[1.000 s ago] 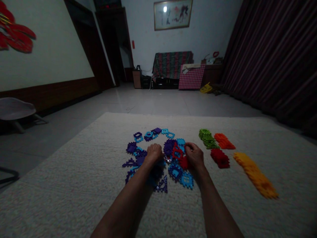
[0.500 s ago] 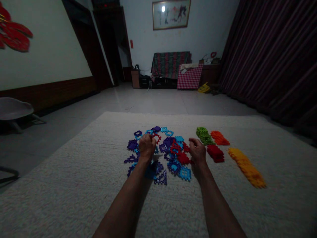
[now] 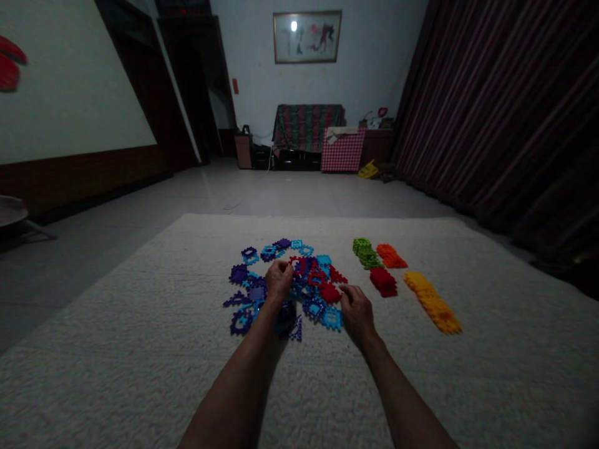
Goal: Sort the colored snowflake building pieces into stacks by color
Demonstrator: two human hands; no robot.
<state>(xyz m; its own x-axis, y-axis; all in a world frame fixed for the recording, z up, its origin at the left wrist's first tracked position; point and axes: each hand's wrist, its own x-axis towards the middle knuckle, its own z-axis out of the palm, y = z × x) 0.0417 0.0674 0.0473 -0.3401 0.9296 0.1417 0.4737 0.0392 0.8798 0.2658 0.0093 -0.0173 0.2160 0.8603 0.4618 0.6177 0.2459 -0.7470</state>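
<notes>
My left hand [image 3: 279, 280] is closed in a pinch over the middle of a loose pile of toothed plastic building pieces. Between its fingertips is the edge of a red open-frame piece [image 3: 296, 259]. My right hand [image 3: 357, 307] is at the pile's right side, thumb and forefinger closed on the edge of a solid red toothed piece [image 3: 330, 293]. More red pieces [image 3: 337, 274] lie between the hands. Around them are purple pieces [image 3: 239, 273] and light blue pieces [image 3: 332, 318], some square, some triangular. My left wrist hides part of the pile.
Right of the pile stand sorted rows of green [image 3: 366, 253], orange [image 3: 391, 256], red [image 3: 384, 282] and yellow pieces [image 3: 433, 302]. All rest on a pale textured mat [image 3: 140, 349]. Beyond are a tiled floor, a cloth-covered cabinet [image 3: 309, 128] and dark curtains [image 3: 449, 112].
My left hand has moved right across the pile with the red frame piece. My right hand has come down and nearer to the solid red piece. The view has turned slightly right.
</notes>
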